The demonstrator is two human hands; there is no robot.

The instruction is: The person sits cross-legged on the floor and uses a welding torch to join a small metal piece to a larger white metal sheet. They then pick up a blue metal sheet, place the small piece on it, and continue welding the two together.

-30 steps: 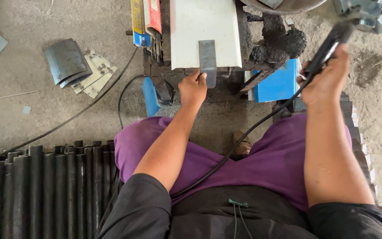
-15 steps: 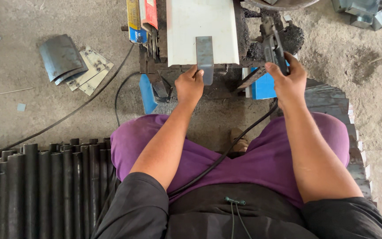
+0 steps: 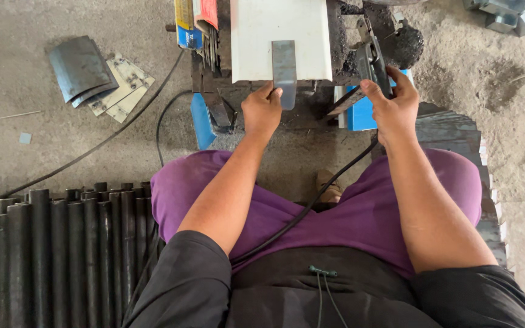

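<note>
One flat grey metal strip (image 3: 284,73) is lying upright across the near edge of a white rectangular plate (image 3: 250,36), up at 12 o'clock from the person's lap. The left hand (image 3: 261,112) is pinching the strip's lower end between thumb and fingertips, holding it against the plate.

At about 1 o'clock, the right hand (image 3: 396,109) is wrapping its fingers closed around one black clamp-style hand tool (image 3: 372,61), with the tool's nose pointing away, just beside the plate's right edge. A single black cable (image 3: 311,206) is running from it down across the purple trousers toward 6 o'clock.

My read: this looks like the lining-up step, with the strip being held in place and the tool waiting close by but not touching it. Any next move would be calling for a steady left pinch so the strip isn't sliding, and for the tool tip closing that small gap cleanly.

Counting the rest: two blue blocks, one (image 3: 202,121) at 11 o'clock and one (image 3: 360,112) at 1 o'clock; a row of black pipes (image 3: 44,255) at 8 o'clock, a dozen-ish, and I can't count them exactly; and a small stack of curved dark sheets (image 3: 80,70) at 10 o'clock.
</note>
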